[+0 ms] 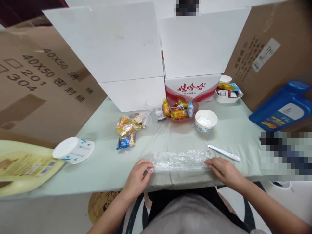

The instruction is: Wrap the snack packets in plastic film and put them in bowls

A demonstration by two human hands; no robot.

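Note:
A long strip of crinkled clear plastic, which looks like bubble wrap (180,160), lies along the table's front edge. My left hand (138,175) pinches its left end between thumb and fingers; a small dark patch shows there that I cannot make out. At the other end my right hand (224,170) has its fingers closed on the strip's corner. Just beyond the right hand is a white utility knife (224,152). Wrapped snacks (128,128) in yellow and blue packaging lie farther back, left of centre.
Behind stand a pink bowl of snacks (180,119), a paper bowl (206,122) and a white dish (227,99). A tipped paper bowl (75,149) rests by a yellow bottle (26,169) at left. A blue bottle (282,109) leans at right. Cardboard boxes (48,107) wall the table.

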